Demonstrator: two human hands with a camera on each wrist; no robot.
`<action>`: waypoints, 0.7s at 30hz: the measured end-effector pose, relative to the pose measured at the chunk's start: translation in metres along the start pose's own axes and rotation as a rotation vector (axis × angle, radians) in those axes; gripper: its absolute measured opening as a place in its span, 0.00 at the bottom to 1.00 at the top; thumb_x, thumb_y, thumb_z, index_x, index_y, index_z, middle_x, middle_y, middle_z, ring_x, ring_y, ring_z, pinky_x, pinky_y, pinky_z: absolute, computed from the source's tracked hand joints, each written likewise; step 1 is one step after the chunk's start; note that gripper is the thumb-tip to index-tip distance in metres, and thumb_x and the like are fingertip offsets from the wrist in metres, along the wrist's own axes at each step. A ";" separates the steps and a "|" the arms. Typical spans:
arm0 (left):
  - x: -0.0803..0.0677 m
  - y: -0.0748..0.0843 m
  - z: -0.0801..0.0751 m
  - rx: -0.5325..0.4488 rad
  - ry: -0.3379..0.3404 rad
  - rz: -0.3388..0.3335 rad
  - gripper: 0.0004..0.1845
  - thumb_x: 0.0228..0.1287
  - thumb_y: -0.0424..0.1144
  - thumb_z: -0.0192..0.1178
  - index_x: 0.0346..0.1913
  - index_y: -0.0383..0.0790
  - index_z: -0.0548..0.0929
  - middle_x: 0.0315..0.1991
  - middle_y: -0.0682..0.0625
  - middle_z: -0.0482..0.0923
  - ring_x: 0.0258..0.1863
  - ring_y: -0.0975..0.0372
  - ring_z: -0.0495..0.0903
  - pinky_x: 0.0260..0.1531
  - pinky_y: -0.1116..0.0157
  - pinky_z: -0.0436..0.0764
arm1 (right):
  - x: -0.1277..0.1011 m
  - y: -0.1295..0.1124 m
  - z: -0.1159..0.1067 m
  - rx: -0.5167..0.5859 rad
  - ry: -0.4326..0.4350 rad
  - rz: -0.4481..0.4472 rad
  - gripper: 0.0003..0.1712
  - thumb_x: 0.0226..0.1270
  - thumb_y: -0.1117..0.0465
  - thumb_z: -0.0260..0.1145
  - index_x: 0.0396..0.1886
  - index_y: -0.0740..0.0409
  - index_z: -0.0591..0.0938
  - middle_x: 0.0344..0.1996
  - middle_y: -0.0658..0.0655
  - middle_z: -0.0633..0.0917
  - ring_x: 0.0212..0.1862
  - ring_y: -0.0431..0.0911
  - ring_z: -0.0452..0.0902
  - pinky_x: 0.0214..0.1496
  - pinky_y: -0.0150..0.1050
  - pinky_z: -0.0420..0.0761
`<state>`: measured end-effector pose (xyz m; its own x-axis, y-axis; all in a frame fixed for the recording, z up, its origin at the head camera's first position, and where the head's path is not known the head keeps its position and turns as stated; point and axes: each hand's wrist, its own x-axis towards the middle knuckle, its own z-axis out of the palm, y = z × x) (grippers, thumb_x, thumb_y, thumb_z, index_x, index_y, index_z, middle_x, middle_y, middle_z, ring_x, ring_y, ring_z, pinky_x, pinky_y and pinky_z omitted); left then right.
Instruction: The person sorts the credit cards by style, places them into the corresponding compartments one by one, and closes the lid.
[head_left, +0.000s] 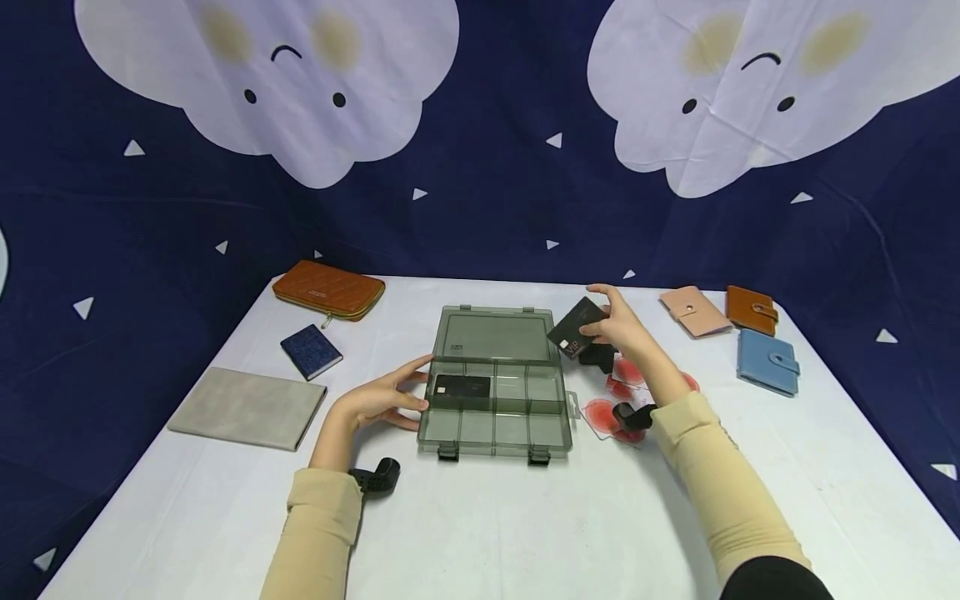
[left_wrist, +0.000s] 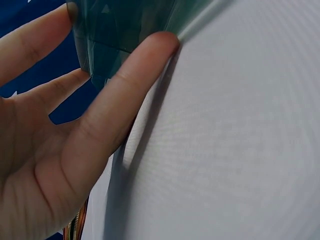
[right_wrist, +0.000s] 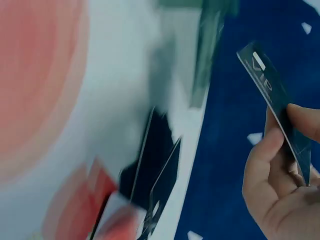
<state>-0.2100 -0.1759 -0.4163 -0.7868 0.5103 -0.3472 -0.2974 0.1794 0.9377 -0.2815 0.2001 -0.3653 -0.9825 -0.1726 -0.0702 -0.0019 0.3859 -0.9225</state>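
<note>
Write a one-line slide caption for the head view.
Right hand lifts a black card beside the open organizer box while left hand steadies it.

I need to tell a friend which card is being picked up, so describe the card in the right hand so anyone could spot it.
On the white table, find the smoky clear organiser box at the centre. Just off its far right corner, the right hand pinches a black card above the table. Unlike the red and white cards lying below, it is dark, marked VIP, and lifted.
</note>
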 end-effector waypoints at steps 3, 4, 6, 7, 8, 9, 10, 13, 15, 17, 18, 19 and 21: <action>0.000 0.000 0.000 0.000 -0.003 0.004 0.47 0.58 0.27 0.58 0.74 0.51 0.43 0.69 0.36 0.41 0.44 0.55 0.76 0.41 0.53 0.82 | -0.007 -0.005 0.007 0.054 -0.049 -0.044 0.40 0.56 0.77 0.60 0.68 0.60 0.58 0.56 0.75 0.65 0.47 0.57 0.72 0.50 0.50 0.79; 0.000 0.000 0.000 0.000 -0.004 0.004 0.47 0.58 0.27 0.58 0.74 0.51 0.43 0.69 0.36 0.41 0.43 0.56 0.76 0.41 0.53 0.82 | -0.009 -0.006 0.010 0.068 -0.056 -0.058 0.36 0.57 0.76 0.59 0.66 0.61 0.61 0.54 0.73 0.67 0.47 0.56 0.73 0.49 0.50 0.79; 0.000 0.000 0.000 0.000 -0.005 0.005 0.47 0.58 0.27 0.58 0.74 0.51 0.43 0.69 0.36 0.41 0.43 0.56 0.76 0.41 0.53 0.82 | -0.012 -0.008 0.016 0.088 -0.060 -0.074 0.28 0.60 0.73 0.59 0.61 0.65 0.65 0.47 0.67 0.71 0.43 0.52 0.75 0.45 0.46 0.81; 0.000 0.000 0.000 0.000 -0.006 0.004 0.46 0.59 0.27 0.58 0.74 0.51 0.43 0.69 0.36 0.41 0.43 0.56 0.75 0.41 0.53 0.82 | -0.014 -0.008 0.018 0.100 -0.057 -0.079 0.25 0.61 0.71 0.59 0.59 0.67 0.67 0.43 0.64 0.73 0.41 0.48 0.76 0.43 0.43 0.82; 0.000 0.000 0.000 0.001 -0.006 0.004 0.46 0.59 0.27 0.58 0.74 0.51 0.42 0.69 0.36 0.41 0.43 0.57 0.75 0.41 0.53 0.82 | -0.015 -0.008 0.021 0.107 -0.053 -0.083 0.23 0.62 0.70 0.59 0.57 0.68 0.68 0.38 0.60 0.74 0.37 0.44 0.76 0.40 0.39 0.82; 0.000 0.000 0.000 0.002 -0.007 0.003 0.46 0.59 0.27 0.57 0.74 0.51 0.42 0.69 0.36 0.40 0.43 0.57 0.75 0.41 0.53 0.82 | -0.017 -0.008 0.024 0.116 -0.050 -0.084 0.21 0.63 0.68 0.59 0.55 0.69 0.68 0.34 0.57 0.73 0.33 0.42 0.74 0.37 0.35 0.80; 0.000 0.000 0.000 0.002 -0.007 0.002 0.46 0.59 0.27 0.57 0.74 0.51 0.42 0.69 0.36 0.40 0.43 0.57 0.76 0.41 0.53 0.82 | -0.018 -0.008 0.026 0.111 -0.046 -0.086 0.19 0.64 0.67 0.59 0.54 0.69 0.69 0.29 0.53 0.72 0.30 0.40 0.72 0.33 0.32 0.78; 0.000 0.000 0.000 0.004 -0.006 0.001 0.46 0.59 0.27 0.57 0.74 0.51 0.42 0.70 0.36 0.40 0.43 0.57 0.76 0.41 0.53 0.82 | -0.023 -0.009 0.034 0.053 -0.042 -0.102 0.17 0.65 0.64 0.59 0.51 0.67 0.72 0.21 0.50 0.68 0.25 0.42 0.66 0.28 0.33 0.69; 0.000 0.000 0.000 0.003 -0.004 0.000 0.46 0.59 0.27 0.57 0.74 0.51 0.42 0.70 0.36 0.40 0.44 0.56 0.76 0.41 0.53 0.82 | -0.027 -0.009 0.040 -0.013 -0.046 -0.120 0.16 0.64 0.64 0.60 0.48 0.67 0.73 0.25 0.51 0.74 0.31 0.45 0.70 0.32 0.35 0.70; 0.000 0.000 0.000 0.002 -0.003 -0.002 0.46 0.59 0.27 0.57 0.74 0.51 0.43 0.70 0.36 0.40 0.44 0.56 0.76 0.41 0.53 0.82 | -0.030 -0.008 0.045 -0.082 -0.055 -0.132 0.13 0.63 0.64 0.62 0.45 0.65 0.75 0.30 0.57 0.79 0.37 0.49 0.73 0.38 0.39 0.72; 0.000 0.000 0.000 0.003 -0.002 -0.002 0.46 0.59 0.27 0.57 0.74 0.51 0.43 0.70 0.36 0.40 0.44 0.56 0.76 0.41 0.53 0.82 | -0.031 -0.006 0.048 -0.117 -0.060 -0.137 0.12 0.62 0.64 0.62 0.43 0.64 0.75 0.33 0.59 0.81 0.40 0.51 0.74 0.40 0.40 0.73; 0.000 0.000 0.000 0.002 -0.001 -0.003 0.46 0.59 0.27 0.57 0.74 0.51 0.43 0.70 0.36 0.40 0.44 0.56 0.76 0.41 0.53 0.82 | -0.033 -0.005 0.050 -0.155 -0.071 -0.143 0.11 0.62 0.64 0.62 0.42 0.63 0.75 0.36 0.61 0.82 0.42 0.52 0.75 0.42 0.42 0.74; 0.000 0.000 0.000 0.003 0.001 -0.005 0.47 0.59 0.27 0.58 0.74 0.52 0.43 0.70 0.36 0.40 0.44 0.56 0.76 0.41 0.53 0.82 | -0.034 -0.001 0.055 -0.232 -0.095 -0.170 0.09 0.61 0.66 0.63 0.39 0.62 0.75 0.37 0.62 0.83 0.41 0.51 0.77 0.43 0.42 0.75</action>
<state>-0.2105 -0.1758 -0.4165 -0.7858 0.5090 -0.3514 -0.2996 0.1839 0.9362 -0.2375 0.1557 -0.3834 -0.9426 -0.3323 0.0324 -0.2179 0.5388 -0.8138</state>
